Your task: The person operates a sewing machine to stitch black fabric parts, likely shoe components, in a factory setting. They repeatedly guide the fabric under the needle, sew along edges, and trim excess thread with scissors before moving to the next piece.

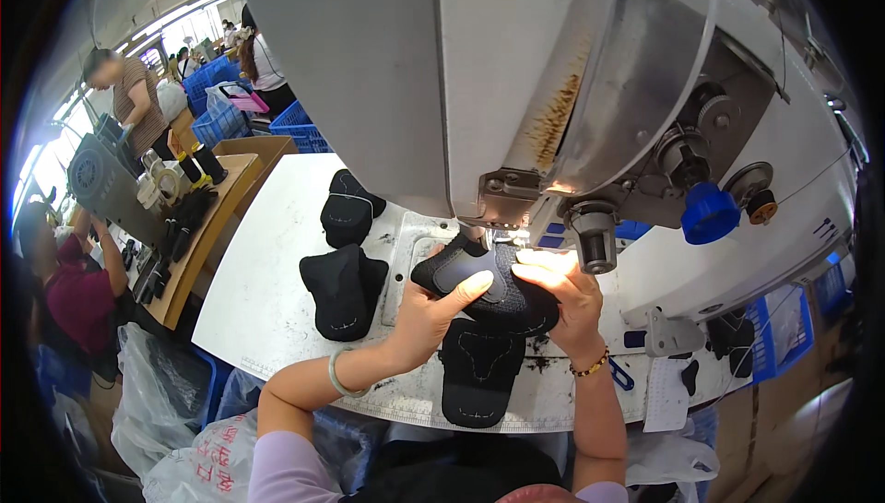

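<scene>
Under the needle area of a white sewing machine (369,70) lies a black padded fabric piece (530,307) with a smooth dark-grey patch (472,274). My left hand (426,317) grips its left side, thumb pressed on the patch. On its right side my right hand (570,305) holds the edge, fingertips close to the presser foot. The needle tip is hard to make out in the lamp's glare. Just below my hands, another black piece (481,378) with pale stitch lines rests on the white table (267,291). Two more stitched black pieces, one nearer (343,293) and one farther (348,213), lie to the left.
Blue-handled thread snips (622,374) and a paper sheet (666,397) lie at the right. Blue crates (779,332) stand beyond. Clear plastic bags (171,402) hang at the left, near a neighbouring machine bench (207,217) where a person in maroon sits.
</scene>
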Motion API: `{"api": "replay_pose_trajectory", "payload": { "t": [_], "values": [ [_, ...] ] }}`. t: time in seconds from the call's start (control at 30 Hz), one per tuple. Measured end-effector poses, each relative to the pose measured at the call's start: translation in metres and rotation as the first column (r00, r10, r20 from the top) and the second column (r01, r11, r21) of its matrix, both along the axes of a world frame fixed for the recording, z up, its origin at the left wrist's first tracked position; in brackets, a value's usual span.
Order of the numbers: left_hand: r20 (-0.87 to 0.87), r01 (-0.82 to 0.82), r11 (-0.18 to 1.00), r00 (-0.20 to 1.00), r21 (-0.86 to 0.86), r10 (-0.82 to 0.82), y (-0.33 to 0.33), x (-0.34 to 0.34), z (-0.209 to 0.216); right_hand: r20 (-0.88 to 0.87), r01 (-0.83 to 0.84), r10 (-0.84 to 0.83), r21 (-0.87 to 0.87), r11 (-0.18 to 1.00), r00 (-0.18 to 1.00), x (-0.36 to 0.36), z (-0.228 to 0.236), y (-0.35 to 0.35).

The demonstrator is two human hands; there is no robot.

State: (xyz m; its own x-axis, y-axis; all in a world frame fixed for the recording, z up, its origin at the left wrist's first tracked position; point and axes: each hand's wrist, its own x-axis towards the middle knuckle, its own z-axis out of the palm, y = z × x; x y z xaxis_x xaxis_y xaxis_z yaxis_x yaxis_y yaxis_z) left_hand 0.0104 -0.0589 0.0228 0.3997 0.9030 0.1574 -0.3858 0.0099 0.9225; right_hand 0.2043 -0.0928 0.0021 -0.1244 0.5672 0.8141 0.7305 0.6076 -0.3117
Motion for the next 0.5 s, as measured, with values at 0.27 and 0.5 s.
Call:
{"api": "replay_pose_trajectory", "payload": {
  "t": [0.27, 0.5],
  "values": [
    [-0.030, -0.070, 0.997, 0.997, 0.027, 0.071, -0.003, 0.008, 0.009, -0.208, -0.149, 0.120, -0.131, 0.980, 0.971, 0.007, -0.004, 0.006],
    [-0.131, -0.027, 0.997, 0.991, 0.065, 0.035, 0.013, 0.001, 0.015, -0.131, -0.104, 0.093, -0.081, 0.991, 0.987, 0.002, 0.000, 0.005]
  ]
}}
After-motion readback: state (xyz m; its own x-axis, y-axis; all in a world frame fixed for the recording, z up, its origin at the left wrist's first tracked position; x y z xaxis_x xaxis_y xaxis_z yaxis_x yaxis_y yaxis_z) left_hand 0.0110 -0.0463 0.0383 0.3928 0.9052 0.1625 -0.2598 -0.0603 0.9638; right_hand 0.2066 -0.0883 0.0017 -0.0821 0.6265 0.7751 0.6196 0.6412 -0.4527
